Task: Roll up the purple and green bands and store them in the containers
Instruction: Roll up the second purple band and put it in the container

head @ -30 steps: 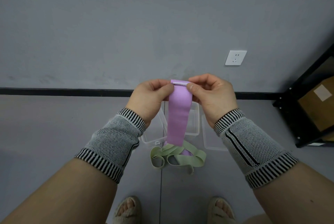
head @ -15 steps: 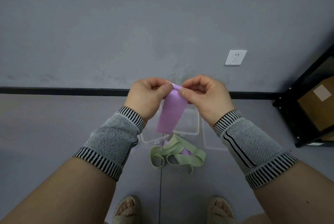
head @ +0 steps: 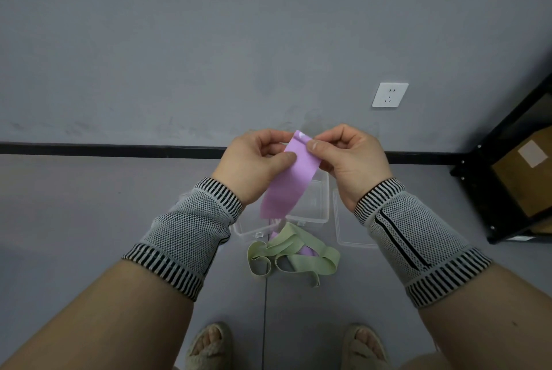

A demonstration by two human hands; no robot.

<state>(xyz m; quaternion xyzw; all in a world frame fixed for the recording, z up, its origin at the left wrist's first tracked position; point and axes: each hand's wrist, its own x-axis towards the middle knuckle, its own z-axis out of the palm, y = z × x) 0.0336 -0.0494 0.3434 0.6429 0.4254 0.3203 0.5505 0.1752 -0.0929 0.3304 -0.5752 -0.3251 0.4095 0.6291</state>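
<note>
Against grey wall, my left hand [head: 254, 163] and right hand [head: 349, 157] pinch the purple band [head: 288, 183] between them; uneven thumb pressure could skew the roll.

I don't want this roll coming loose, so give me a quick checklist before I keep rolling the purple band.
1. Left hand pinches the purple band near its top: ok.
2. Right hand pinches the top edge: ok.
3. Roll started tight: cannot tell, only a small fold shows at the top.
4. Tail hangs free of the green band on the floor: ok.
5. Clear containers below are open: ok.
6. Green band rolled: not ok, it lies loose.
</note>
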